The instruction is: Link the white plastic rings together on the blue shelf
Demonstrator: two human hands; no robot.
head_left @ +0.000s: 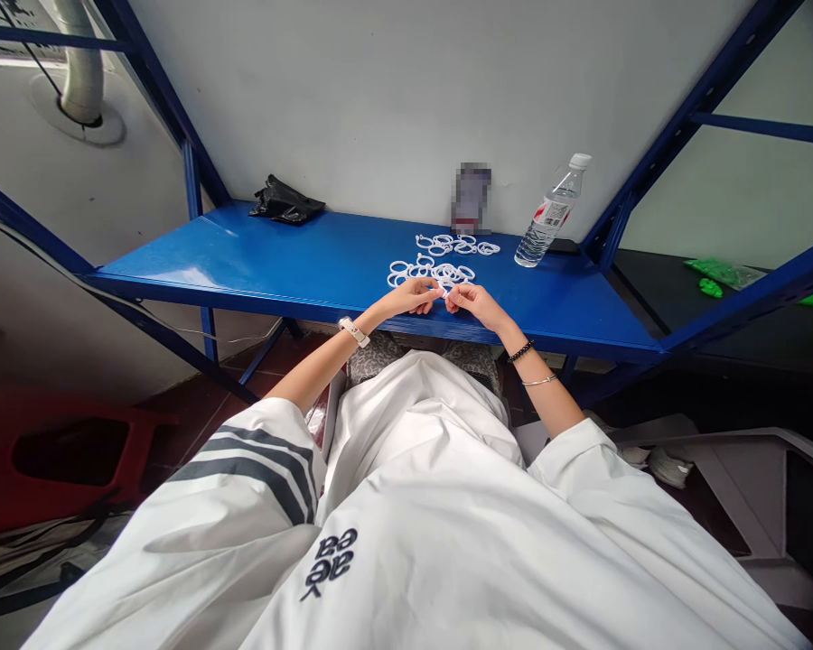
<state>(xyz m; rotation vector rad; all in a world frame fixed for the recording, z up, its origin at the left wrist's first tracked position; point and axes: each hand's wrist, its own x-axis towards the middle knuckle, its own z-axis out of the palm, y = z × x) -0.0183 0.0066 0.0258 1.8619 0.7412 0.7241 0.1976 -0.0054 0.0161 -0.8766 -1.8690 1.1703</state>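
Note:
My left hand (pixel 415 295) and my right hand (pixel 472 300) meet at the front edge of a blue metal shelf (pixel 298 262). Both pinch a small white piece (pixel 444 292) between their fingertips; it looks like one of the white plastic rings. Just beyond my hands lies a heap of white rings (pixel 432 270), and a second smaller group of rings (pixel 456 244) lies farther back. My left wrist wears a white watch, my right wrist a dark bead bracelet and a thin bangle.
A clear water bottle (pixel 551 215) leans at the back right of the shelf. A black crumpled bag (pixel 285 202) lies at the back left. A blurred-out object (pixel 471 199) stands against the wall. Blue rack struts (pixel 677 117) flank both sides. A red stool (pixel 60 451) sits low left.

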